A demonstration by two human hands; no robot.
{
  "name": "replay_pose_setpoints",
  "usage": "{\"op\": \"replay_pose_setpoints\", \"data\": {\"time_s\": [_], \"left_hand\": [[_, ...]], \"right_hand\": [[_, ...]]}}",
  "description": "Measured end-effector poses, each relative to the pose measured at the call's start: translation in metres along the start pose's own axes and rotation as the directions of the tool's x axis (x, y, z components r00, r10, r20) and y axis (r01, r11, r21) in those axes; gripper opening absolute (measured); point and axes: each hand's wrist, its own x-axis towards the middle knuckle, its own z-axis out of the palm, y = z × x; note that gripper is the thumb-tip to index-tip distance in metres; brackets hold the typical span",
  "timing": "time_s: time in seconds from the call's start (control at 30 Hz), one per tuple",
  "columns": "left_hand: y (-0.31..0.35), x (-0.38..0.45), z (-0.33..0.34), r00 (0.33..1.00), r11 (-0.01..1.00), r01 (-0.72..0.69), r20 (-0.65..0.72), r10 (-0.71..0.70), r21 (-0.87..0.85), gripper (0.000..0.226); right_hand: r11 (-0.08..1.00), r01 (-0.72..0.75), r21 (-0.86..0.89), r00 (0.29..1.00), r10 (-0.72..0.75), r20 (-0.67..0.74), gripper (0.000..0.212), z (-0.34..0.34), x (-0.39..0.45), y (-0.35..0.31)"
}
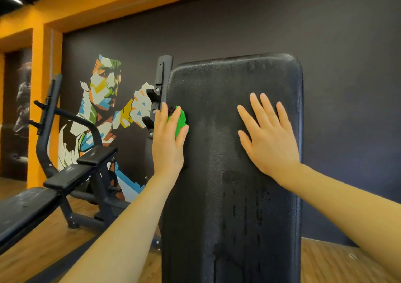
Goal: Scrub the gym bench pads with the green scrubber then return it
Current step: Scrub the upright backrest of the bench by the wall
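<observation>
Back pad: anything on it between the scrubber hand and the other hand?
Head view: nothing. Only bare, wet-streaked back pad lies between the left hand, holding the green scrubber, and the flat right hand.

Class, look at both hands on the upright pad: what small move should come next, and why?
Probably sweep the green scrubber, held by the left hand at the backrest pad's left edge, rightward: the middle looks dull, and the right hand braces it flat.
</observation>
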Motion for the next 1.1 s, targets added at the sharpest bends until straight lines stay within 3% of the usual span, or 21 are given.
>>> {"op": "replay_pose_setpoints", "data": {"time_s": [0.2, 0.37, 0.73, 0.9, 1.1], "left_hand": [[-0.011, 0.01, 0.013, 0.988, 0.987, -0.138, 0.079, 0.131, 0.085, 0.05], [-0.014, 0.006, 0.016, 0.991, 0.991, -0.124, 0.049, 0.122, 0.048, 0.049], [-0.023, -0.048, 0.014, 0.997, 0.997, 0.069, 0.027, -0.068, -0.032, 0.049], [-0.038, -0.074, 0.008, 0.992, 0.995, 0.081, 0.098, -0.075, -0.056, 0.051], [-0.021, -0.05, 0.007, 0.999, 0.998, 0.021, 0.035, -0.019, -0.065, 0.049]], "right_hand": [[1.0, 0.002, -0.022, 1.0, -0.002, -0.009, 0.055, 0.001, 0.0, -0.002], [0.999, 0.005, -0.032, 1.0, -0.006, -0.013, 0.055, 0.002, -0.001, -0.001], [1.0, 0.007, -0.027, 1.0, -0.008, -0.023, 0.055, 0.001, -0.001, -0.002], [1.0, 0.008, -0.025, 1.0, -0.009, -0.02, 0.054, 0.002, -0.002, -0.003], [1.0, 0.007, -0.027, 1.0, -0.007, -0.012, 0.055, 0.001, -0.001, -0.003]]}}
